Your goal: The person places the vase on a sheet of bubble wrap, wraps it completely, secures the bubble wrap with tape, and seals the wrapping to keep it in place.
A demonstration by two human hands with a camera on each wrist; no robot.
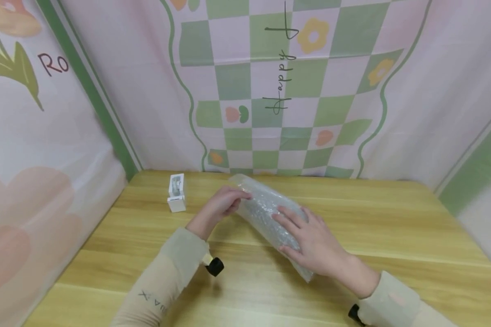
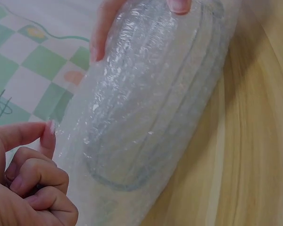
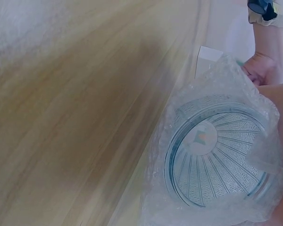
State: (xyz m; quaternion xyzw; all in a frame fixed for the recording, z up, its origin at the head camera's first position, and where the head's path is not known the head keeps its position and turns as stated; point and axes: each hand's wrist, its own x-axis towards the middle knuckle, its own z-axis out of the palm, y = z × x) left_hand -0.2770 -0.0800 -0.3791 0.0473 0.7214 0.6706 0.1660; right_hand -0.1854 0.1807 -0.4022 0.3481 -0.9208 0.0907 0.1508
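A ribbed clear glass vase (image 3: 236, 155) in bubble wrap (image 1: 266, 209) lies slantwise over the wooden table; its round mouth shows through the wrap in the right wrist view. My right hand (image 1: 317, 243) holds it near the lower end, fingers spread over the top and thumb along the near side. At the far end my left hand (image 1: 225, 202) pinches the edge of the wrap between thumb and index finger (image 2: 23, 134), the other fingers curled in. The left wrist view shows the vase's rounded outline through the plastic.
A small white box (image 1: 177, 204) with something clear or grey in its top stands at the back left of the wooden table (image 1: 147, 254). Printed cloth (image 1: 266, 81) hangs behind the table, and another cloth (image 1: 45, 159) hangs on the left.
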